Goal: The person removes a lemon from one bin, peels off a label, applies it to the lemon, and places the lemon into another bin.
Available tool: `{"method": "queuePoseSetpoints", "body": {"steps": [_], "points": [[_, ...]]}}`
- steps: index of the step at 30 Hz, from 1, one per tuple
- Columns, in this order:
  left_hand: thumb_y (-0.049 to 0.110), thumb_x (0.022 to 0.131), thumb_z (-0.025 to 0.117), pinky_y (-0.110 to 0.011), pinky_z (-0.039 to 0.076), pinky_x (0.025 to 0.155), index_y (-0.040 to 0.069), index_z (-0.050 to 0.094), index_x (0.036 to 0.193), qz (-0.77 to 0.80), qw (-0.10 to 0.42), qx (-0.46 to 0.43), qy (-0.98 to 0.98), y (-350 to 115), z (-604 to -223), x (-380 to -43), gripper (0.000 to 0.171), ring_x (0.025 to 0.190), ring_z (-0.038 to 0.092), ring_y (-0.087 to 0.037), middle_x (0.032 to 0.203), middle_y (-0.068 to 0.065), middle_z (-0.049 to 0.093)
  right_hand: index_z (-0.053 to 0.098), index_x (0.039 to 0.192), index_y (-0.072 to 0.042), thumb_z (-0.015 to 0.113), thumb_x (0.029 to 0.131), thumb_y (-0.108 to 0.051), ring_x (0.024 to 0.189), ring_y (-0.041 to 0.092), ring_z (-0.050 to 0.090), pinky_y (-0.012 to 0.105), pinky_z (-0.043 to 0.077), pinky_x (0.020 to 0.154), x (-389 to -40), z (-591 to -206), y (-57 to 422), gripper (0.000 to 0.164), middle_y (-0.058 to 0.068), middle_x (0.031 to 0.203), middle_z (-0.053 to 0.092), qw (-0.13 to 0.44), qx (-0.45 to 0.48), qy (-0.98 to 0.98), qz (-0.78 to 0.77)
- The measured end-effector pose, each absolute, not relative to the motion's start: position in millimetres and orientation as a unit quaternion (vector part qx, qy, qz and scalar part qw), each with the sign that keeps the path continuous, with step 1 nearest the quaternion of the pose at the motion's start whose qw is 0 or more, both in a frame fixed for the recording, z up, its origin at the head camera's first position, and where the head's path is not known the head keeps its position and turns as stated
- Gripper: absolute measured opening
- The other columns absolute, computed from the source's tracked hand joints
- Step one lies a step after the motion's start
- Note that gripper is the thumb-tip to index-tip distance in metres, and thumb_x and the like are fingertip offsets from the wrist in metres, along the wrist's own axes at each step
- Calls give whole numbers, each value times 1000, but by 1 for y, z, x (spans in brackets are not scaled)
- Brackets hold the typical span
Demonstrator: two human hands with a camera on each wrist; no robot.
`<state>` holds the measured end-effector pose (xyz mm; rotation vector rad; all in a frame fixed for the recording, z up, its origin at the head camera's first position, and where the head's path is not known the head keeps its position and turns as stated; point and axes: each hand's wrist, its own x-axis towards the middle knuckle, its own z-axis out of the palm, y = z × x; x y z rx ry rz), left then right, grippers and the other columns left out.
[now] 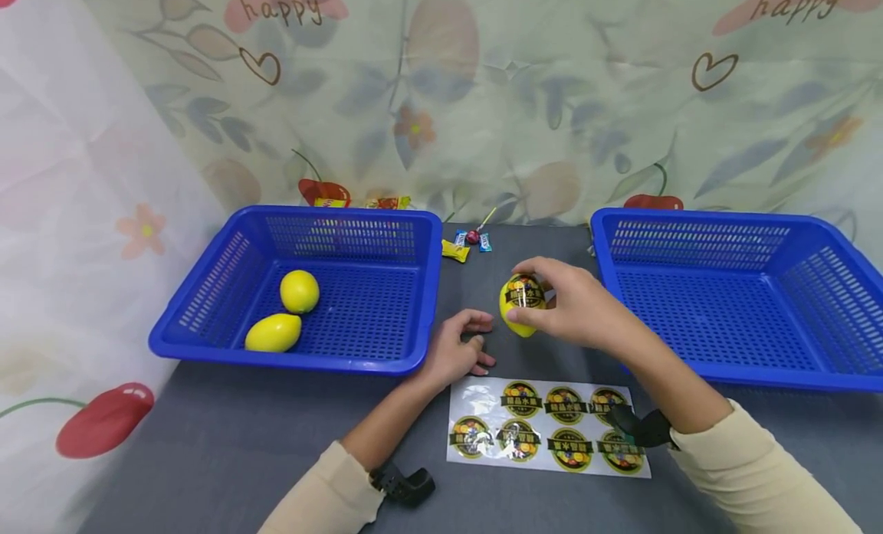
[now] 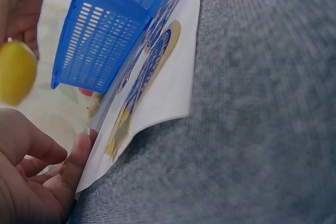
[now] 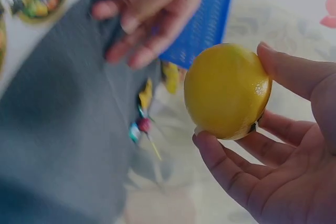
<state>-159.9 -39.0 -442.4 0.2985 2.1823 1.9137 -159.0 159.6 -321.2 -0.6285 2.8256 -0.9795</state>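
My right hand (image 1: 576, 304) grips a yellow lemon (image 1: 513, 319) between thumb and fingers, above the table between two blue baskets. A round black-and-gold label (image 1: 526, 292) with fruit pictures sits on the lemon's upper side. In the right wrist view the lemon (image 3: 226, 93) shows its plain yellow side. My left hand (image 1: 458, 348) rests beside the left basket with relaxed fingers and nothing in them, just past the upper left corner of the sticker sheet (image 1: 476, 396). Several round labels remain on this white sheet; its upper left spot is bare.
The left blue basket (image 1: 297, 363) holds two lemons (image 1: 274, 333). Another blue basket (image 1: 793, 377) stands at the right. Small wrapped candies (image 1: 455, 250) and a red lollipop (image 1: 472, 236) lie at the back, before a flowered curtain (image 1: 510, 97).
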Motion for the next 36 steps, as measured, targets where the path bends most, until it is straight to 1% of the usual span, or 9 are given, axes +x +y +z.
{"method": "queuePoseSetpoints", "body": {"steps": [4, 8, 12, 17, 23, 27, 32, 34, 36], "points": [[-14, 94, 48, -35, 58, 52, -7, 58, 126, 649, 111, 105, 746, -38, -442, -160, 34, 69, 72, -32, 123, -25, 62, 56, 136, -5, 78, 90, -28, 104, 34, 65, 45, 57, 78, -165, -300, 176, 56, 15, 114, 64, 39, -185, 930, -315], [-14, 93, 49, -36, 58, 53, -7, 59, 125, 643, 110, 103, 751, -37, -443, -159, 34, 69, 72, -33, 123, -24, 62, 53, 139, -5, 75, 92, -35, 113, 41, 61, 51, 55, 82, -176, -285, 197, 60, 19, 124, 59, 43, -160, 939, -303], [-14, 93, 50, -35, 58, 53, -7, 59, 124, 639, 111, 99, 755, -36, -444, -159, 33, 69, 72, -33, 123, -23, 62, 49, 142, -4, 72, 93, -40, 121, 46, 54, 56, 52, 86, -190, -278, 221, 66, 22, 134, 53, 52, -131, 948, -285], [-14, 93, 51, -36, 58, 52, -7, 59, 124, 640, 110, 100, 754, -36, -444, -158, 33, 70, 71, -36, 124, -23, 62, 44, 145, -1, 69, 94, -44, 123, 51, 50, 60, 48, 89, -206, -274, 254, 72, 26, 140, 46, 61, -103, 952, -282], [-14, 93, 51, -37, 58, 53, -7, 59, 125, 641, 106, 105, 753, -36, -445, -159, 34, 71, 71, -37, 124, -23, 62, 45, 141, 5, 68, 95, -42, 125, 53, 42, 65, 41, 93, -221, -279, 289, 70, 32, 136, 46, 55, -86, 957, -270], [-14, 93, 51, -34, 58, 53, -7, 59, 125, 638, 110, 105, 755, -37, -444, -158, 33, 69, 72, -34, 124, -23, 62, 46, 137, 11, 72, 93, -38, 118, 52, 46, 65, 42, 90, -232, -291, 303, 70, 35, 131, 49, 70, -108, 968, -215], [-13, 93, 51, -33, 58, 53, -8, 59, 125, 639, 115, 103, 754, -38, -444, -159, 33, 68, 72, -30, 124, -23, 62, 57, 127, 11, 79, 87, -32, 99, 39, 59, 58, 49, 83, -245, -308, 309, 63, 24, 112, 63, 90, -164, 969, -164], [-14, 93, 51, -33, 58, 53, -8, 59, 124, 640, 115, 101, 753, -38, -444, -159, 33, 68, 72, -30, 124, -22, 62, 59, 125, 9, 81, 86, -33, 97, 36, 60, 57, 50, 82, -249, -314, 309, 62, 20, 109, 65, 105, -178, 966, -158], [-13, 93, 51, -33, 58, 53, -7, 60, 124, 640, 116, 98, 753, -39, -443, -159, 33, 68, 72, -31, 124, -22, 62, 59, 124, 9, 81, 85, -32, 98, 36, 60, 57, 51, 83, -252, -320, 307, 61, 20, 110, 65, 115, -187, 963, -159]]}}
